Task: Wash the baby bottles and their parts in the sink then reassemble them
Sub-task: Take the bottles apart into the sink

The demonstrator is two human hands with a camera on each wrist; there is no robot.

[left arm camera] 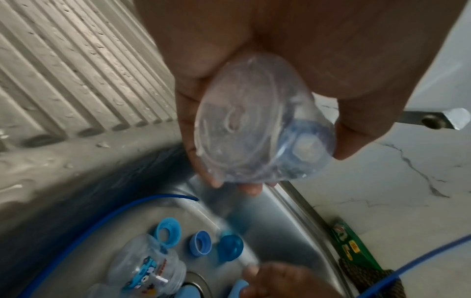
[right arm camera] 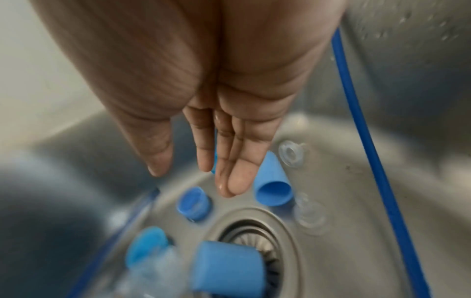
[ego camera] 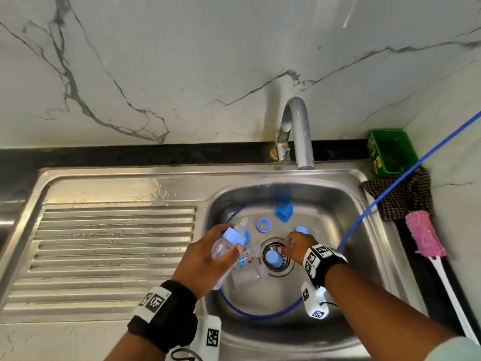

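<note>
My left hand (ego camera: pixel 208 252) grips a clear baby bottle (ego camera: pixel 226 247) with a blue collar and a clear nipple, held tilted over the left rim of the sink (ego camera: pixel 364 256). The left wrist view shows the bottle's base (left arm camera: pixel 252 137) in my palm. My right hand (ego camera: pixel 286 247) reaches down into the basin near the drain, fingers straight and empty (right arm camera: pixel 193 179). A blue cap (ego camera: pixel 272 257) lies on the drain. Beside my fingertips lie another blue cap (right arm camera: pixel 272 185) and a blue collar (right arm camera: pixel 193 203). A printed clear bottle (left arm camera: pixel 147 268) and two clear nipples (right arm camera: pixel 290 153) rest on the basin floor.
The faucet (ego camera: pixel 299 131) arches over the basin's back edge, with no water visible. A blue hose (ego camera: pixel 390 188) runs in from the right and loops round the basin. A ribbed drainboard (ego camera: pixel 112 246) lies left. A green box (ego camera: pixel 390 152), checked cloth (ego camera: pixel 400 196) and pink brush (ego camera: pixel 424 235) sit right.
</note>
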